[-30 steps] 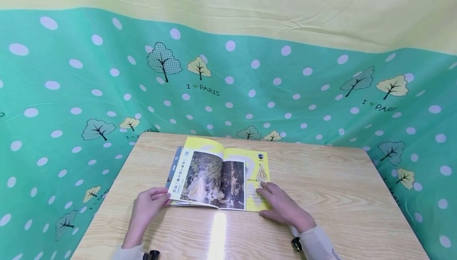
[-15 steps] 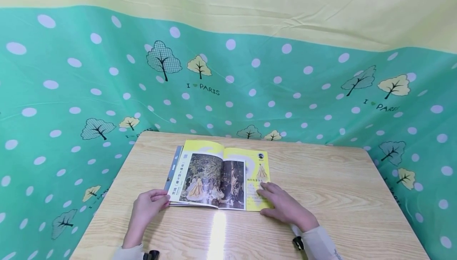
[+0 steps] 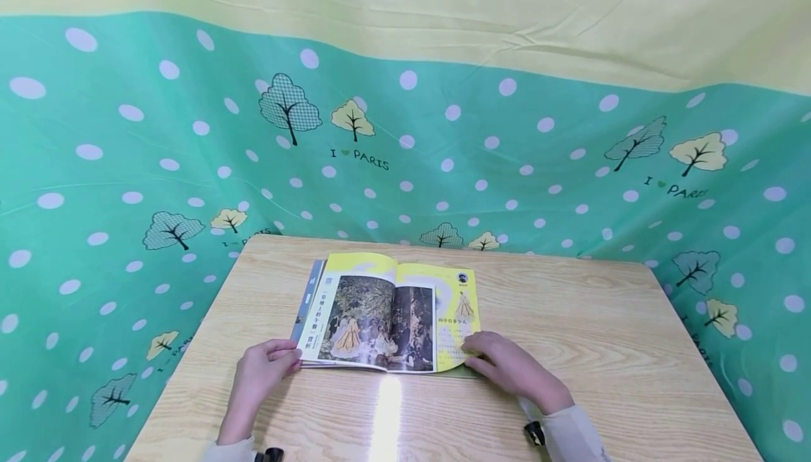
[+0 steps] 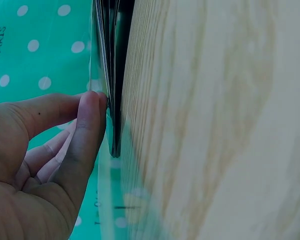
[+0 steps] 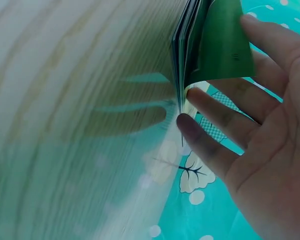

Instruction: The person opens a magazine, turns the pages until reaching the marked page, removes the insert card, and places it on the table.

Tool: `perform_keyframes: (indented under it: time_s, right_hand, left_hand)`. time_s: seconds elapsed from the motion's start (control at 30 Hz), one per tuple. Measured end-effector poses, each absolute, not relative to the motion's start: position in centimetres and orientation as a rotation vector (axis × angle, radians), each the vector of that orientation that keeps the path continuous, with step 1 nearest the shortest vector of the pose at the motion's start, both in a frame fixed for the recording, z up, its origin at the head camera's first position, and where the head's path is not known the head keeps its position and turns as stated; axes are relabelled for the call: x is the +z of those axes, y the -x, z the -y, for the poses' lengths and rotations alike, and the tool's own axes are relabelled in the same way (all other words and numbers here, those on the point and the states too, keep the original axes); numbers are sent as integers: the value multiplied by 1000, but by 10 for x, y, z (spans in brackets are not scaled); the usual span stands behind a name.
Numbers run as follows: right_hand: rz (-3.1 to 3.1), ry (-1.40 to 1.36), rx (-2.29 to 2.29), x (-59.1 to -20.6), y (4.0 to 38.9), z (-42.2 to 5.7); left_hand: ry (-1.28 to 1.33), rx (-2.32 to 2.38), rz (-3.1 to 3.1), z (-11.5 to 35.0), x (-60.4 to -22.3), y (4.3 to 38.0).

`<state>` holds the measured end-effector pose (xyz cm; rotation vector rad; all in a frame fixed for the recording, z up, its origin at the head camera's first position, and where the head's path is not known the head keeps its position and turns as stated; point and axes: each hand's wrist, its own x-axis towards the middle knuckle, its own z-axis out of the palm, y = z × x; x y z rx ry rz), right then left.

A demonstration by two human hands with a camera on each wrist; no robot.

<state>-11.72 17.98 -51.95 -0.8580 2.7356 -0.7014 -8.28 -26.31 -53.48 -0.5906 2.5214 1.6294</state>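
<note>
An open book [image 3: 355, 321] lies on the table in the head view, a painting spread across its fold and yellow page margins around it. My left hand [image 3: 262, 367] pinches the lower left edge of the left-hand pages. Its thumb and index fingertips meet at that edge in the left wrist view. With my right hand [image 3: 507, 363] I hold the lower right corner of the right page [image 5: 227, 50], which is bent upward. In the right wrist view its green underside faces me, the thumb at its edge and the index finger partly hidden behind it.
The wooden table [image 3: 589, 349] runs out to both sides of the book. A green dotted cloth [image 3: 380, 187] printed with trees hangs behind and at the sides. A bright light reflection crosses the front of the tabletop.
The right page's lower corner has curled up, uncovering a green strip beneath it, and my right hand has shifted slightly right. The left page has settled lower under my left hand.
</note>
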Motion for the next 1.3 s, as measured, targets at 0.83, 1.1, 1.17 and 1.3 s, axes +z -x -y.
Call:
perform_keyframes:
  time_s: [0.83,1.1,1.17,1.3]
  right_hand:
    - [-3066,563,-1029,-518,118,-179]
    - [-3100,758,-1072,-514,120,-168]
    - [-3084,824,-1098,-513,121,-166]
    - [-3031,1006,-1152,-514,122,-163]
  left_hand:
    - [496,1612,-2593,260,-512,94]
    - [346,1692,-2575,233,-505,111]
    - [304,1687,-2572,224,-504,115]
    - [186,1718,-2557,204,-500,122]
